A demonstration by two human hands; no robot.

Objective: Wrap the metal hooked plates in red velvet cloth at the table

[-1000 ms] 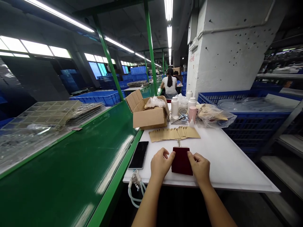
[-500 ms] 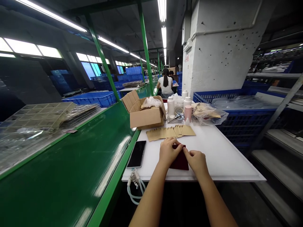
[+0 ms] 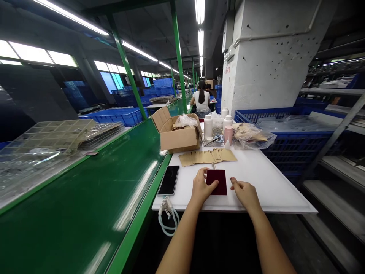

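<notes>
My left hand (image 3: 201, 186) grips a dark red, velvet-looking square panel (image 3: 216, 182) by its left side. The thumb lies across its face and the fingers sit at its left and upper edge. Just right of the panel, and apart from it, is my right hand (image 3: 244, 193), its fingers curled in; whatever they may hold is hidden. Behind the panel's top edge a small pale metallic piece (image 3: 213, 165) shows, too small to make out. Beyond it lies a fanned row of tan paper pieces (image 3: 205, 156) on the white table (image 3: 273, 182).
A phone (image 3: 169, 180) with a corded strap (image 3: 168, 215) lies at the left. Farther back stand an open cardboard box (image 3: 179, 140), white bottles (image 3: 208, 127), a pink bottle (image 3: 228, 134) and a plastic bag (image 3: 251, 135). A green conveyor (image 3: 94, 190) runs alongside; a blue crate (image 3: 296, 152) stands right.
My right hand has let go of the dark red panel and moved right. The panel now shows its square face, with my left thumb lower across it. The view has shifted slightly.
</notes>
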